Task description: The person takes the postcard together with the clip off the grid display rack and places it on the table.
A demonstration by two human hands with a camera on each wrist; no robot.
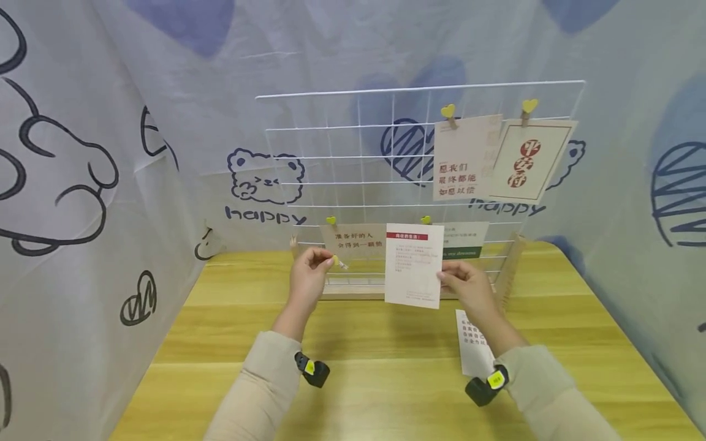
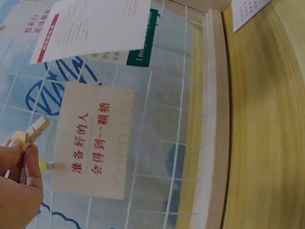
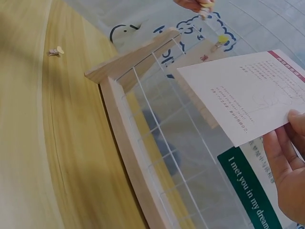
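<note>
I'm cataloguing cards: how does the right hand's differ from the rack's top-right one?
The held card has a red banner and small text; the top-right card has a border and large red emblems. The right hand grips the held card, while a heart clip hangs the top-right card. Both are pale with red print.

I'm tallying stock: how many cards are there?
6: two cards high on the rack, two cards lower, one card in the right hand, one card on the table; others may be hidden.

Wire grid (image 1: 360,126) on table (image 1: 375,367), upper postcards (image 1: 469,147) at right, lower postcards (image 1: 353,239) left and right, handheld card (image 1: 412,266) before it (roughly mid-grid), loose card (image 1: 472,348) nearer, right.
</note>
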